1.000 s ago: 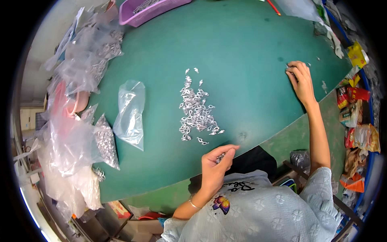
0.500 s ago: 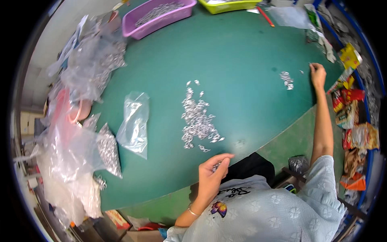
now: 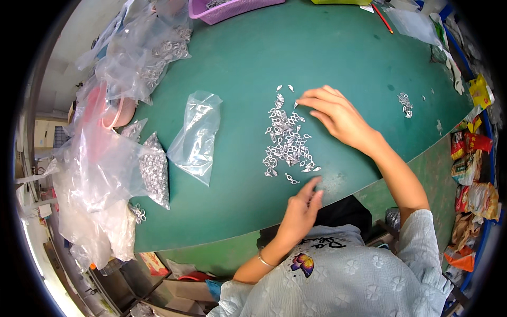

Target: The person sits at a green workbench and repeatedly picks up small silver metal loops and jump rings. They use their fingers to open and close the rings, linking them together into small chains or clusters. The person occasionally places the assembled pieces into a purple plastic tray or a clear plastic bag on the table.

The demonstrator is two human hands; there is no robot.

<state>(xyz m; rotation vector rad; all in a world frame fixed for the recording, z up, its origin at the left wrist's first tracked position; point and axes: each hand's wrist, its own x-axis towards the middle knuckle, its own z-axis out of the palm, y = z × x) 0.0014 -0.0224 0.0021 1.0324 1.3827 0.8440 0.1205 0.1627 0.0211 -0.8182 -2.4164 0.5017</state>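
While your right hand (image 3: pixel 338 119) reaches in from the side, its fingertips meet a loose metal piece at the upper right of the pile (image 3: pixel 288 140); the step in hand looks like picking by hand. You have those fingers curved and only slightly parted, and I cannot tell whether they grip that piece or just touch it. Your left hand (image 3: pixel 300 215) is near the pile's lower end, thumb and forefinger apart; blur and its turned palm leave me unable to tell if anything is inside.

I judge that the next move calls for a light fingertip pinch, since pieces this small could easily skid or tangle.

The pile lies mid-way across your green table (image 3: pixel 227 216): shiny silver pieces, many with a drop-shaped loop, heaped thickly in the middle with a few strays around. A smaller cluster (image 3: pixel 405 104) lies well apart to your right.
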